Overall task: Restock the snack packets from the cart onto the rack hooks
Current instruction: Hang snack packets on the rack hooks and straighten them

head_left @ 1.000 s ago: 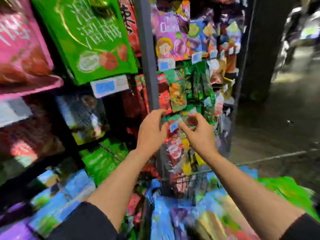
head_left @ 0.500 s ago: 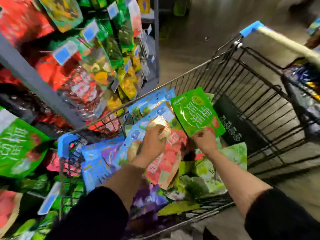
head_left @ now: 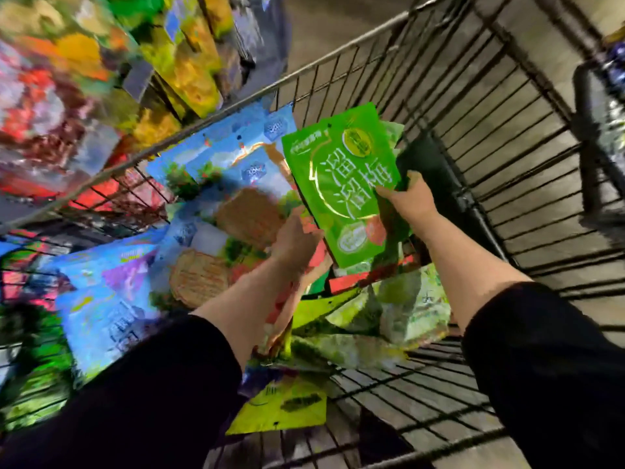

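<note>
Two hands over cart (head_left: 473, 137). Right hand (head_left: 411, 199) grip pinches green snack packet (head_left: 341, 184) at right edge, raised above cart's packet pile. Left hand (head_left: 294, 236) touches packet's lower-left edge; grip state unclear.

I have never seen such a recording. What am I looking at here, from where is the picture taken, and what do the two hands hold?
There is no machine: a person wears a camera on the head, so you look down along both arms. Below is a wire shopping cart with snack packets in it, among them blue packets. At the upper left hang more packets on a store rack, blurred. The right hand grips a green packet by its edge, lifted above the pile. The left hand is at the packet's lower left corner; whether it grips anything is too blurred to tell.
</note>
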`<state>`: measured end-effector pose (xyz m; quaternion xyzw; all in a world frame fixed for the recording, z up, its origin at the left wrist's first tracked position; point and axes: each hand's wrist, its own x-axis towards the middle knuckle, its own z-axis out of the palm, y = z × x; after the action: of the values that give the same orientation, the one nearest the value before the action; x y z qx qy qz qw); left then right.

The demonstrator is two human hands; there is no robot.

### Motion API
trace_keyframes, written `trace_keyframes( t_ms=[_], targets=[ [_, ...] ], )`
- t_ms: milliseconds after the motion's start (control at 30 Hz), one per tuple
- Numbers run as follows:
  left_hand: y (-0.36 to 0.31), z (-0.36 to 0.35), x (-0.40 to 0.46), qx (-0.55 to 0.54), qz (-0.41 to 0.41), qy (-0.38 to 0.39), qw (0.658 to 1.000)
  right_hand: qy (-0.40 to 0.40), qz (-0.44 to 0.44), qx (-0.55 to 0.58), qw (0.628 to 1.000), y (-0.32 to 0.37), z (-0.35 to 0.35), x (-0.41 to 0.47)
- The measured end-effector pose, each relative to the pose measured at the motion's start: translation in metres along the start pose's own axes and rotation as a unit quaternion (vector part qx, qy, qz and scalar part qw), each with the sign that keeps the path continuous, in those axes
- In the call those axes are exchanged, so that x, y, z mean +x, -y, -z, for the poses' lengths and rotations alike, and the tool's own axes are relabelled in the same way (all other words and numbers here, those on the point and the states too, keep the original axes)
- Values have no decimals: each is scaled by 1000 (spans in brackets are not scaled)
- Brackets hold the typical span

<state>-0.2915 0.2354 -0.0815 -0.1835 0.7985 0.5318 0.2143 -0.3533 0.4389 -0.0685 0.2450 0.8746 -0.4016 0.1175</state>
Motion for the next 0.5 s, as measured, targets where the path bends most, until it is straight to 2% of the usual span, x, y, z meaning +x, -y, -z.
trace_keyframes(
  t_ms=[167, 333, 500],
  targets=[
    [-14, -11, 12, -122, 24, -45, 991, -1, 20, 56, 998, 7, -4, -5],
    [-16, -3, 1, -252, 5, -73, 965, 43, 38, 164, 985, 0, -25, -33],
    [-7, 31, -16, -274, -19, -78, 958, 73, 62, 165, 982, 16, -51, -56]
  ],
)
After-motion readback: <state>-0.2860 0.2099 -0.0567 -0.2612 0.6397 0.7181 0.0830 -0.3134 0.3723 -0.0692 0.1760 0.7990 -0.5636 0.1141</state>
